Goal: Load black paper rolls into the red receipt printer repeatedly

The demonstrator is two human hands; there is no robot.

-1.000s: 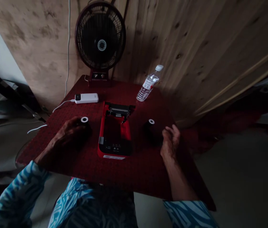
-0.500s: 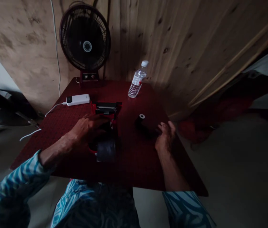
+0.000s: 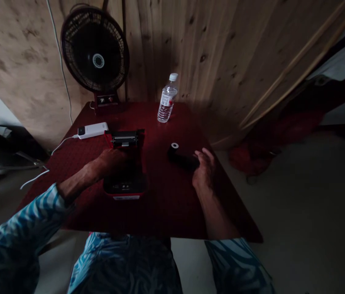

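My left hand (image 3: 110, 161) lies over the middle of a red-and-black open printer (image 3: 125, 185), its fingers lost in shadow. The printer's black mechanism (image 3: 125, 139) stands at its far end. No second roll shows, and the dark hollow under my left hand hides whatever is there. My right hand (image 3: 204, 169) has its fingers apart at the end of a black roll with a white core (image 3: 182, 157), close to it or touching it. That roll lies on its side on the red table cover (image 3: 166, 208).
A white power bank (image 3: 92, 130) with a white cable lies left of the printer. A plastic water bottle (image 3: 166, 102) stands at the back. Behind it, a black desk fan (image 3: 95, 51) stands at the table's far edge against a wooden wall (image 3: 190, 49).
The white-cored roll under my left hand has left its place beside the printer. My left hand crossed onto the printer. The view has swung left; my right hand stays by its roll.
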